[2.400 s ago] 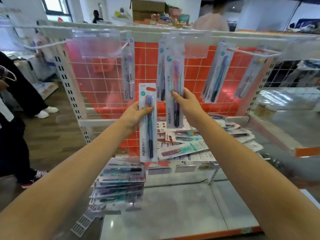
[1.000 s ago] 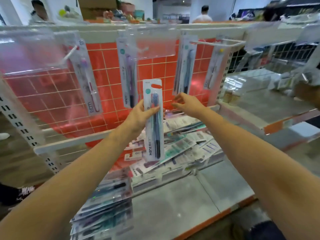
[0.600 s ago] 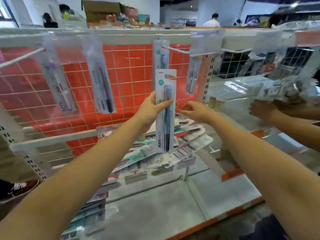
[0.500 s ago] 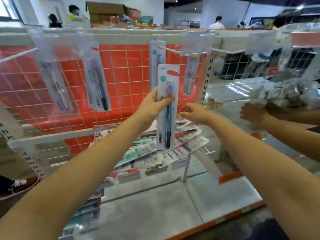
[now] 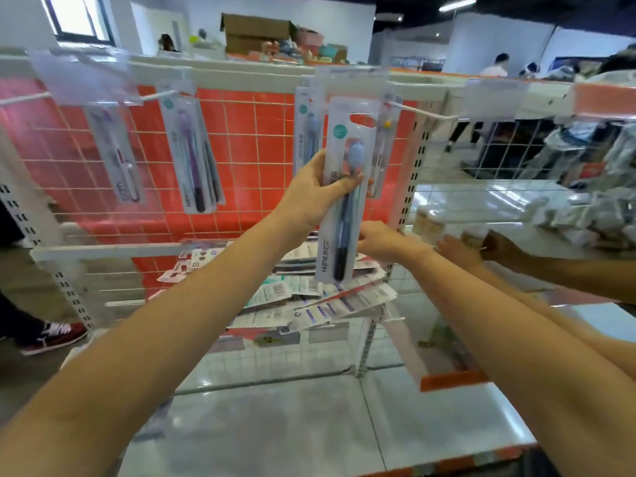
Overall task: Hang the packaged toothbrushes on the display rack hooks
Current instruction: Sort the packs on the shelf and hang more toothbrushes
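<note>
Reaching up and forward in the head view, our left hand (image 5: 316, 191) grips a packaged toothbrush (image 5: 344, 194) around its middle, thumb across the front of the clear blister and fingers curled behind the card. The pack stands nearly upright, its blue-bristled head at the top and its hang slot raised close to a white hook (image 5: 421, 111) on the display rack (image 5: 241, 77), in front of two packs already hanging there. Our left forearm runs diagonally from the lower left corner up to that hand.

Our right hand (image 5: 378, 241) sits lower, just beside the bottom half of the held pack, partly hidden behind it; we cannot tell whether its fingers are apart or closed on anything. It hovers above a loose pile of packs (image 5: 309, 297) lying on the wire shelf (image 5: 275, 359) below.

Further left, a purple toothbrush pack (image 5: 194, 156) and a red-and-white one (image 5: 120, 156) hang from other hooks against the orange grid panel (image 5: 254, 132). At the right edge, another person's hands (image 5: 481, 249) work on the neighbouring shelf.
</note>
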A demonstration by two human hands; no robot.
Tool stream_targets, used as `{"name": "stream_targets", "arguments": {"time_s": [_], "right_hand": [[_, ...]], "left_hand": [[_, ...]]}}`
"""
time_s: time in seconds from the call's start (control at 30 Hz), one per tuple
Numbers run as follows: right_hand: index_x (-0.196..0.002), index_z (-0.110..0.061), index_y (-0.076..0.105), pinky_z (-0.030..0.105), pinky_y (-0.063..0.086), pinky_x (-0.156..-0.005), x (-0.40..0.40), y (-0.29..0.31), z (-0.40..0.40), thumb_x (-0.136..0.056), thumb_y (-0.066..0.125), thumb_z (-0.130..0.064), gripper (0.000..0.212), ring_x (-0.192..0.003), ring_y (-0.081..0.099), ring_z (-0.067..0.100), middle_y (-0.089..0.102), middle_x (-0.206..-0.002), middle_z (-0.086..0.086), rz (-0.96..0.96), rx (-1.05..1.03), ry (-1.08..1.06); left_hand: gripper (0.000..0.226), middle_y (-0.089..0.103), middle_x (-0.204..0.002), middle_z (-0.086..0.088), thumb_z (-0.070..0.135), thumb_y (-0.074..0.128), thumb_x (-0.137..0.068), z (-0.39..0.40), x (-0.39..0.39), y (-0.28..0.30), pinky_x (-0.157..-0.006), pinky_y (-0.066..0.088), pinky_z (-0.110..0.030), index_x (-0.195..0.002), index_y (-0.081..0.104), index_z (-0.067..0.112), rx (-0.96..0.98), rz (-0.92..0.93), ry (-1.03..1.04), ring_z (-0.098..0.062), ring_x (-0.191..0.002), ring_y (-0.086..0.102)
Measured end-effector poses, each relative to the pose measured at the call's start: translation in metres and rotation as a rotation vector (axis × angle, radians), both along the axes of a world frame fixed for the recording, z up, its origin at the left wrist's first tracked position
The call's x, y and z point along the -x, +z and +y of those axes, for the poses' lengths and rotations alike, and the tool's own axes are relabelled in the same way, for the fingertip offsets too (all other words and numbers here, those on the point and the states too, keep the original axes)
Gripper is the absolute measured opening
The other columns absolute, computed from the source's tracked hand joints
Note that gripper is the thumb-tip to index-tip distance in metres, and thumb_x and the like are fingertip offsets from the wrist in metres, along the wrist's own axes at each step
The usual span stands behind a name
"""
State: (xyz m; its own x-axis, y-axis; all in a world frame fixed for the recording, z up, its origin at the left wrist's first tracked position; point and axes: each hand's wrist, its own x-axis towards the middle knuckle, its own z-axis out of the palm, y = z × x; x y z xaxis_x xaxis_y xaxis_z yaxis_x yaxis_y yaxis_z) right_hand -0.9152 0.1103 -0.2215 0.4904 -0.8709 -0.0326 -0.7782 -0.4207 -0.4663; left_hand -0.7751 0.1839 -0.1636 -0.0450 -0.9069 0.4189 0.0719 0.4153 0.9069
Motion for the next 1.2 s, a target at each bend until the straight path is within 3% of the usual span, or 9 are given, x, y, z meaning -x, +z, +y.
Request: {"name": "stream_targets", "arguments": {"time_s": [0.1,0.33,0.43,0.57,0.7,0.83,0.93,1.1,1.2], "right_hand": [[-0.117,-0.013,0.060,0.038,0.047,-0.094,-0.002,-0.004,-0.002,-0.092,0.059,-0.027,0.029,-0.105,0.057,0.023,0.062,-0.115,0.005,-0.028,-0.032,0.036],[-0.125,-0.017,0.056,0.023,0.041,-0.080,-0.006,-0.014,-0.020,-0.095,0.055,-0.032,0.034,-0.100,0.055,0.013,0.062,-0.122,0.001,0.042,0.025,0.097],[-0.122,-0.017,0.057,0.027,0.044,-0.083,-0.004,-0.017,-0.022,-0.095,0.056,-0.028,0.030,-0.103,0.057,0.016,0.062,-0.120,0.001,0.028,0.011,0.098],[-0.120,-0.018,0.059,0.025,0.043,-0.081,0.002,-0.023,-0.022,-0.094,0.056,-0.028,0.028,-0.100,0.056,0.012,0.062,-0.118,-0.001,0.022,0.010,0.119],[-0.120,-0.016,0.058,0.025,0.043,-0.084,0.010,-0.023,-0.020,-0.094,0.056,-0.027,0.028,-0.099,0.054,0.011,0.062,-0.120,-0.001,0.037,0.033,0.154],[-0.118,-0.015,0.059,0.031,0.046,-0.094,0.013,-0.020,-0.024,-0.095,0.056,-0.025,0.026,-0.105,0.056,0.014,0.062,-0.119,0.002,-0.017,0.009,0.151],[-0.117,-0.014,0.060,0.026,0.045,-0.089,0.010,-0.019,-0.027,-0.095,0.056,-0.023,0.024,-0.101,0.055,0.012,0.063,-0.117,0.002,-0.042,0.006,0.157],[-0.117,-0.019,0.060,0.022,0.041,-0.085,0.008,-0.025,-0.032,-0.095,0.055,-0.026,0.023,-0.099,0.053,0.008,0.062,-0.118,-0.001,-0.029,-0.002,0.140],[-0.117,-0.018,0.060,0.021,0.039,-0.083,0.009,-0.030,-0.035,-0.095,0.055,-0.026,0.024,-0.098,0.052,0.007,0.063,-0.118,-0.002,-0.025,0.002,0.123]], "left_hand": [[0.022,0.067,-0.088,0.006,0.004,0.063,-0.087,-0.002,0.001,0.005,-0.092,0.052,-0.032,-0.097,0.057,0.023,-0.001,0.039,0.040,-0.009,-0.084,0.065],[0.018,0.069,-0.079,0.011,0.009,0.059,-0.090,-0.011,-0.006,0.012,-0.081,0.053,-0.019,-0.108,0.058,0.010,-0.028,-0.046,0.066,-0.001,-0.078,0.065],[0.012,0.070,-0.082,0.009,0.009,0.059,-0.089,-0.014,-0.004,0.011,-0.089,0.052,-0.030,-0.100,0.060,0.015,-0.023,-0.027,0.067,-0.007,-0.083,0.065],[0.010,0.072,-0.080,0.007,0.012,0.059,-0.090,-0.017,-0.004,0.004,-0.079,0.055,-0.026,-0.099,0.060,0.016,0.005,0.008,0.088,-0.007,-0.081,0.067],[0.010,0.071,-0.086,-0.002,0.012,0.058,-0.090,-0.025,-0.013,-0.004,-0.085,0.055,-0.039,-0.100,0.057,0.016,-0.045,0.124,0.096,-0.015,-0.077,0.068],[0.024,0.070,-0.096,-0.005,0.024,0.064,-0.084,-0.039,-0.022,-0.003,-0.095,0.051,-0.046,-0.106,0.059,0.015,-0.107,0.033,0.115,-0.022,-0.091,0.066],[0.020,0.072,-0.090,0.001,0.024,0.062,-0.088,-0.052,-0.025,0.001,-0.094,0.051,-0.042,-0.106,0.060,0.016,-0.132,-0.055,0.114,-0.018,-0.091,0.067],[0.031,0.067,-0.113,-0.008,0.033,0.064,-0.087,-0.084,-0.037,0.004,-0.100,0.046,-0.046,-0.112,0.061,0.016,-0.202,-0.119,0.213,-0.024,-0.109,0.062],[0.034,0.068,-0.113,-0.008,0.034,0.063,-0.087,-0.101,-0.043,0.006,-0.100,0.047,-0.044,-0.113,0.062,0.011,-0.244,-0.138,0.251,-0.024,-0.107,0.063]]}}
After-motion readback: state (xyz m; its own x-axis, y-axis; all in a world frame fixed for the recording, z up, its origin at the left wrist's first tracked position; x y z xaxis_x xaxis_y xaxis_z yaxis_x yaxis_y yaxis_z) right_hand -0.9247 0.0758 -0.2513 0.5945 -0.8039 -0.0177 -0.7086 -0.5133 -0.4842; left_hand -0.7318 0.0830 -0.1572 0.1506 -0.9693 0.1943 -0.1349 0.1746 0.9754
